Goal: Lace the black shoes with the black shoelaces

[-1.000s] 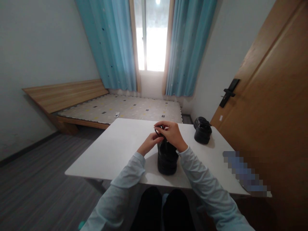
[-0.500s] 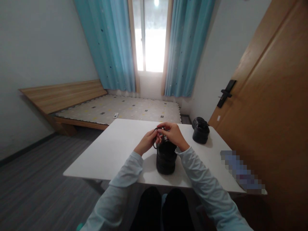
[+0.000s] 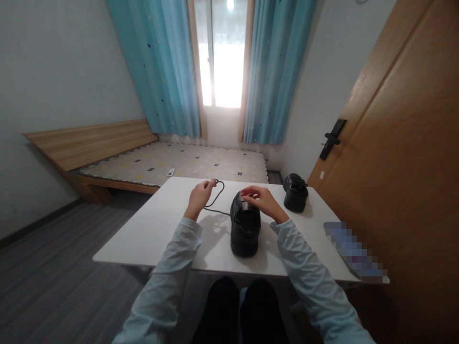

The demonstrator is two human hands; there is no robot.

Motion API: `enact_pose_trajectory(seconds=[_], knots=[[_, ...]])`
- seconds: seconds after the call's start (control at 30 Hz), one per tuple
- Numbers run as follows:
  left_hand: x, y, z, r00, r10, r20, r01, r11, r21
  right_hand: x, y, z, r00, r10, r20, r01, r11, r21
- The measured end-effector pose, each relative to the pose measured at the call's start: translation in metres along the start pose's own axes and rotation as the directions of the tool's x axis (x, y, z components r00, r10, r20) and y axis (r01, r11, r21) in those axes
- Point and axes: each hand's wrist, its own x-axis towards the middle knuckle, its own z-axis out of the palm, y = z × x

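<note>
A black shoe [image 3: 245, 243] stands on the white table [image 3: 150, 229] in front of me, its heel towards me. A dark shoelace [image 3: 219, 211] runs from the shoe's left side and loops up to my left hand [image 3: 200, 197]. That hand is closed, pinching the lace between thumb and fingers, above the table and apart from the shoe. My right hand [image 3: 261, 200] is over the shoe's front opening, fingers bent and pressed against the tongue and eyelet area. Its fingertips partly hide what they pinch there.
A second black shoe [image 3: 296, 193] stands at the table's back right. A blurred-out flat item [image 3: 353, 251] lies along the right edge, beside the wooden door [image 3: 405, 143]. Behind the table is a bed [image 3: 186, 160] with a small white object [image 3: 171, 172] on it.
My hands were together over the shoe's front. Now the left hand has moved away to the left, drawing the lace out, while the right stays at the shoe.
</note>
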Motion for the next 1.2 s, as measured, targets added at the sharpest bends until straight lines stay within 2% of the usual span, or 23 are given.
enact_pose_trajectory(seconds=[0.13,0.23,0.33,0.47,0.53,0.63,0.73,0.83,0.9,0.93,1.0,1.1,1.17,1.2], knots=[[0.006,-0.004,-0.009,0.995,-0.056,-0.084,0.086,0.907,0.413,-0.005,0.006,-0.005,0.999,-0.023,0.028,0.024,0.999,-0.033],[0.009,-0.015,-0.012,0.987,0.028,-0.158,0.074,0.795,0.602,-0.009,0.010,-0.008,0.998,-0.048,0.043,0.050,0.998,-0.041],[0.011,-0.030,-0.017,0.975,0.075,-0.210,0.102,0.686,0.721,-0.012,0.013,-0.010,0.993,-0.073,0.093,0.080,0.994,-0.075],[0.012,-0.050,-0.025,0.983,0.019,-0.185,0.136,0.604,0.785,-0.016,0.013,-0.010,0.983,-0.079,0.167,0.100,0.987,-0.125],[0.012,-0.058,-0.029,0.988,-0.022,-0.150,0.134,0.587,0.798,-0.016,0.012,-0.010,0.980,-0.072,0.185,0.101,0.983,-0.152],[0.014,-0.069,-0.033,0.982,-0.082,-0.171,0.187,0.585,0.789,-0.016,0.011,-0.009,0.976,-0.078,0.202,0.115,0.977,-0.179],[0.018,-0.076,-0.033,0.957,-0.222,-0.189,0.287,0.608,0.740,-0.016,0.013,-0.008,0.972,-0.097,0.212,0.137,0.973,-0.185],[0.022,-0.077,-0.030,0.904,-0.400,-0.153,0.382,0.590,0.712,-0.015,0.017,-0.008,0.971,-0.110,0.214,0.151,0.971,-0.186],[0.022,-0.072,-0.027,0.881,-0.447,-0.158,0.412,0.556,0.722,-0.015,0.019,-0.008,0.970,-0.114,0.213,0.155,0.970,-0.187],[0.020,-0.068,-0.026,0.883,-0.440,-0.165,0.409,0.547,0.731,-0.015,0.020,-0.008,0.970,-0.117,0.213,0.158,0.970,-0.187],[0.017,-0.057,-0.025,0.913,-0.380,-0.151,0.357,0.562,0.746,-0.015,0.020,-0.008,0.969,-0.127,0.212,0.167,0.969,-0.184],[0.008,-0.030,-0.023,0.981,-0.195,0.003,0.128,0.660,0.740,-0.015,0.019,-0.007,0.970,-0.135,0.202,0.174,0.966,-0.189],[0.000,-0.007,-0.022,0.984,-0.091,0.155,-0.044,0.715,0.697,-0.015,0.018,-0.006,0.972,-0.135,0.195,0.173,0.965,-0.196],[-0.006,0.006,-0.021,0.969,-0.021,0.247,-0.151,0.740,0.655,-0.016,0.018,-0.006,0.972,-0.135,0.191,0.173,0.965,-0.199]])
